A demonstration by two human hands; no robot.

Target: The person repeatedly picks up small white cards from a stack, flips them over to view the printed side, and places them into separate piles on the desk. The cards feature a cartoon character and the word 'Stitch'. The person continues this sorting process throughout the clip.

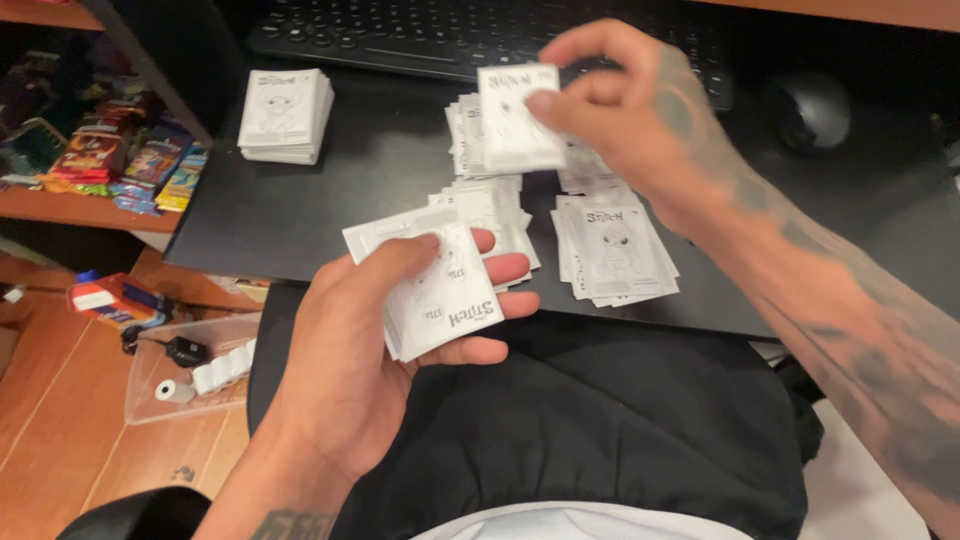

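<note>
Nearest to the camera, the left hand is closed around a small stack of white packets, with the thumb lying on top and the fingers curled under the right edge. This stack is held above the lap, just before the edge of the black desk mat.

A little farther, on the mat, several loose piles of the same packets lie between the two hands. Above them the right hand is raised and pinches a single packet between thumb and fingers; the packet hangs to the left of the hand, over the piles.

Farther left on the mat stands a neat stack of packets, well apart from both hands. At the back are a dark keyboard and a mouse.
</note>
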